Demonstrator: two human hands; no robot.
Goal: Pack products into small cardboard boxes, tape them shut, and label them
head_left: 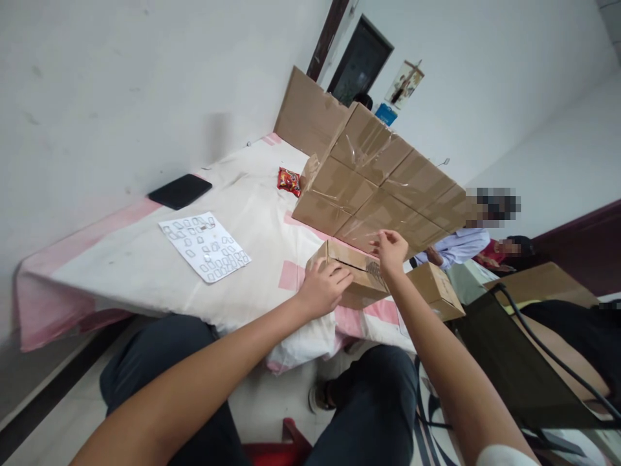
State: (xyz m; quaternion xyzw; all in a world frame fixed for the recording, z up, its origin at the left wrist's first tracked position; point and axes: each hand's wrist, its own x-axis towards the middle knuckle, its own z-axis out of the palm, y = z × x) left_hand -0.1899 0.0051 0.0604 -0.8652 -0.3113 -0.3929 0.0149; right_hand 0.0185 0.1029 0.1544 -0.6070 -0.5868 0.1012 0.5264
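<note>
A small cardboard box [352, 272] lies on the cloth-covered table [145, 259] near its front edge. My left hand [323, 288] rests on the box's near left corner, fingers curled over the top. My right hand [391, 251] hovers at the box's far right end with fingers pinched together, close to the stack of large taped cartons [383, 188] behind. What the pinch holds, if anything, is too small to make out.
A white sheet with several small parts [204, 246], a black pad [180, 191] and a red snack packet [289, 181] lie on the table. Another small box [436, 291] sits to the right. People sit at the far right beside a dark folding chair [514, 362].
</note>
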